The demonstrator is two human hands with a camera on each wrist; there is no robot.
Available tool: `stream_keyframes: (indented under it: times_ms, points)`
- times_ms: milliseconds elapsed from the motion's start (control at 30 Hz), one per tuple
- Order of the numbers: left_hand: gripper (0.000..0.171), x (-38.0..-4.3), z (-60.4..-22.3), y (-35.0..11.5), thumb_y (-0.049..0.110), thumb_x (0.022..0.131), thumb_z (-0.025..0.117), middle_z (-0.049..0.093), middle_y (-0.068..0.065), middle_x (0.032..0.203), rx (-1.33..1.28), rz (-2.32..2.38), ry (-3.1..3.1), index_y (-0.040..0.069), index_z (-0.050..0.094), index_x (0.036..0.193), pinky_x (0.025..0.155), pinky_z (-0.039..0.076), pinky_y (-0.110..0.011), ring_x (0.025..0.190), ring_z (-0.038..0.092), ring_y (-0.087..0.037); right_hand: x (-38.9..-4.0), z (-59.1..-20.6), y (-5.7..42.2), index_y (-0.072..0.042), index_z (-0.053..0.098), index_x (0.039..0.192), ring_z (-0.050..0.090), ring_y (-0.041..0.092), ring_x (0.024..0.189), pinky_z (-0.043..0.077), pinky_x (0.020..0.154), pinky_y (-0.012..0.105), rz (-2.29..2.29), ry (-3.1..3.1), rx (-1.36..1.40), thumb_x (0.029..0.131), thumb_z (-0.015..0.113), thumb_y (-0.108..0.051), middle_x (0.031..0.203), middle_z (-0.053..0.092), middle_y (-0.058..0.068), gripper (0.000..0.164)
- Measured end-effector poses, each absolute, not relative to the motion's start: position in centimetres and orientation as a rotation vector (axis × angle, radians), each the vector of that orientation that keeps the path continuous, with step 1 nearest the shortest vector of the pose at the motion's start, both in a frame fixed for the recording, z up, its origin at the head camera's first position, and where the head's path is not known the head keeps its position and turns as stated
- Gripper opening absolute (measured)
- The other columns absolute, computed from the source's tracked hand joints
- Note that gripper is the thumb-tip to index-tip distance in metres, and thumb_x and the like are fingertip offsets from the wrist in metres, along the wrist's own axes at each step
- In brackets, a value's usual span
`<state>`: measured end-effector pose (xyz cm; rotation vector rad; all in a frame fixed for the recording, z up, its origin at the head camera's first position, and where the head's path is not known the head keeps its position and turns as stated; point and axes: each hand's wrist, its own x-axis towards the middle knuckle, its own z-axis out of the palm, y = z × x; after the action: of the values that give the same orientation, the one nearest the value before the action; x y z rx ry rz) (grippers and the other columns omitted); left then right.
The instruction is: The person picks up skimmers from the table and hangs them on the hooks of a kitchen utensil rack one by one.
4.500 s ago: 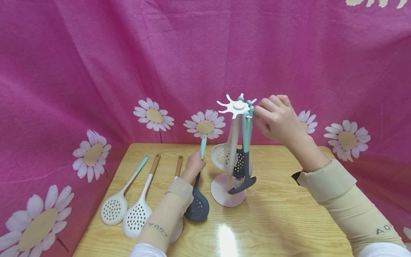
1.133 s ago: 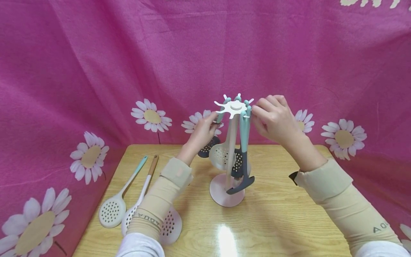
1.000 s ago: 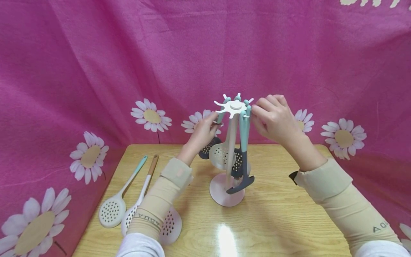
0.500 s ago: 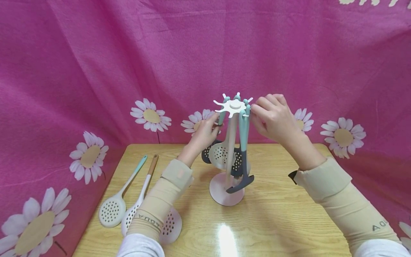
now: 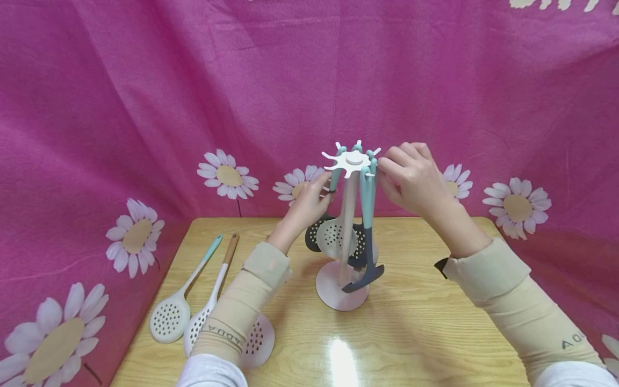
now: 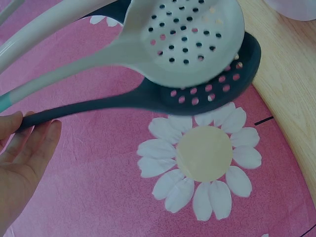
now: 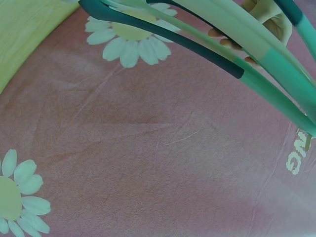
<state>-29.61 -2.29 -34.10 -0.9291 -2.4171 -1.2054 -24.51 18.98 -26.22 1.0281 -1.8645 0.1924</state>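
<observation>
A white utensil rack (image 5: 354, 160) with a ring of hooks stands on a round pale base, several turquoise-handled tools hanging from it. My left hand (image 5: 306, 207) pinches the handle of a dark slotted skimmer (image 5: 314, 236), whose top end is at a left rear hook. In the left wrist view, thumb and fingers lie on either side of this skimmer's dark shaft (image 6: 84, 106), behind a pale skimmer (image 6: 187, 39). My right hand (image 5: 416, 174) has its fingers curled at the rack's right side, pinching a hook tip there. A dark T-shaped tool (image 5: 368, 274) hangs beside it.
On the left of the wooden table (image 5: 411, 322) lie a white skimmer with turquoise handle (image 5: 170, 317), a wooden-handled slotted turner (image 5: 193, 330) and another white perforated head (image 5: 258, 341), the last two partly under my left sleeve. A pink flowered cloth (image 5: 290, 80) hangs behind.
My left hand has lifted the dark skimmer from the table to the rack's left rear hook. Over the last second its head swings inward toward the pole. The right hand stays put.
</observation>
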Motion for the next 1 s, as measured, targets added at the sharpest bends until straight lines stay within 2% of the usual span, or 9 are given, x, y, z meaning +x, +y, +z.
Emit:
stream_keyframes:
  times_ms: [567, 767, 867, 1000]
  points:
    - [0.042, -29.3, -35.0, -2.7, -0.009, 0.080, 0.054, 0.064, -0.020, 0.093, -0.963, -1.258, -2.405, -0.003, 0.050, 0.121, 0.074, 0.052, -0.025, 0.083, 0.064, -0.028, -23.7, -25.7, 18.8, -0.004, 0.054, 0.075, 0.043, 0.026, 0.063, 0.035, 0.070, 0.042, 0.250, -1.962, 0.987, 0.079, 0.048, -0.002, 0.068, 0.050, 0.008, 0.008]
    - [0.040, -29.4, -36.4, -3.8, 0.000, 0.080, 0.062, 0.061, -0.019, 0.101, -0.965, -1.292, -2.455, -0.002, 0.050, 0.118, 0.077, 0.052, -0.032, 0.088, 0.063, -0.029, -23.4, -25.5, 18.6, -0.004, 0.054, 0.075, 0.043, 0.026, 0.063, 0.035, 0.070, 0.044, 0.283, -1.957, 0.970, 0.076, 0.051, 0.001, 0.067, 0.050, 0.008, 0.006]
    - [0.045, -29.5, -36.9, -4.5, 0.006, 0.078, 0.066, 0.061, -0.018, 0.104, -0.918, -1.266, -2.526, -0.001, 0.051, 0.119, 0.080, 0.050, -0.036, 0.091, 0.061, -0.028, -23.3, -25.4, 18.5, -0.003, 0.054, 0.075, 0.044, 0.026, 0.064, 0.036, 0.070, 0.043, 0.280, -1.972, 0.966, 0.077, 0.051, 0.001, 0.067, 0.051, 0.008, 0.006]
    - [0.049, -29.7, -37.7, -5.6, 0.003, 0.073, 0.065, 0.061, -0.017, 0.105, -0.846, -1.266, -2.585, 0.000, 0.052, 0.120, 0.083, 0.048, -0.037, 0.094, 0.059, -0.027, -23.1, -25.1, 18.5, -0.003, 0.055, 0.075, 0.046, 0.026, 0.065, 0.036, 0.070, 0.042, 0.257, -2.000, 0.964, 0.077, 0.051, 0.002, 0.068, 0.053, 0.008, 0.007]
